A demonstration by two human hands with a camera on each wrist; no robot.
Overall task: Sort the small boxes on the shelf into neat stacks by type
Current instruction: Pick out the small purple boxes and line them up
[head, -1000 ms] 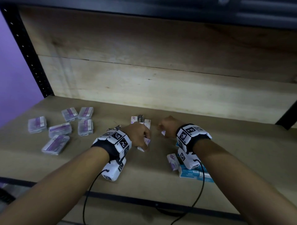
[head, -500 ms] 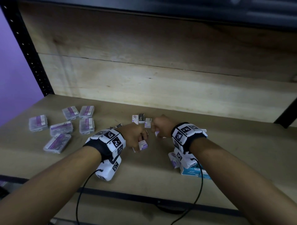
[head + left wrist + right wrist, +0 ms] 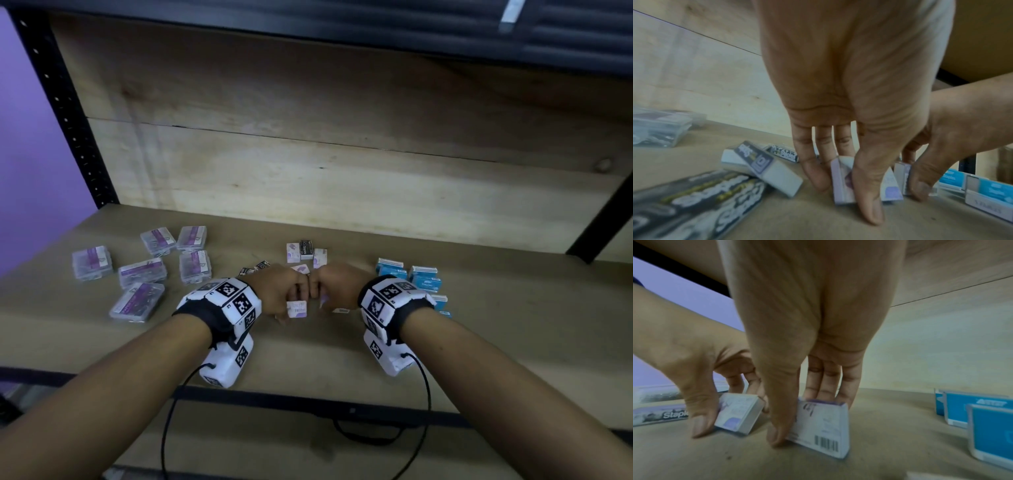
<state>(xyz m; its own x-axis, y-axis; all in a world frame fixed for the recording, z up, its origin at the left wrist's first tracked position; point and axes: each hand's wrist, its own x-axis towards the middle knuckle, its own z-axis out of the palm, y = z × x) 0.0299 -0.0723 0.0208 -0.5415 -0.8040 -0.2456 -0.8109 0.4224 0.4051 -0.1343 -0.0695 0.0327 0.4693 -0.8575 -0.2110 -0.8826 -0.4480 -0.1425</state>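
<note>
Purple-white box (image 3: 820, 423) pinched in right hand (image 3: 337, 286); another (image 3: 297, 309) in left hand (image 3: 279, 291); labels blurred.

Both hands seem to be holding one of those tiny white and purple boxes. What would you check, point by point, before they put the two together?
1. Left hand grips its white-purple box between thumb and fingers: ok.
2. Right hand pinches its own white-purple box: ok.
3. Both boxes the same type: ok, matching purple print.
4. Boxes squared up with each other: not ok, they tilt differently.
5. Bare shelf board in front of the hands: ok.
6. Blue boxes kept apart: ok.
</note>
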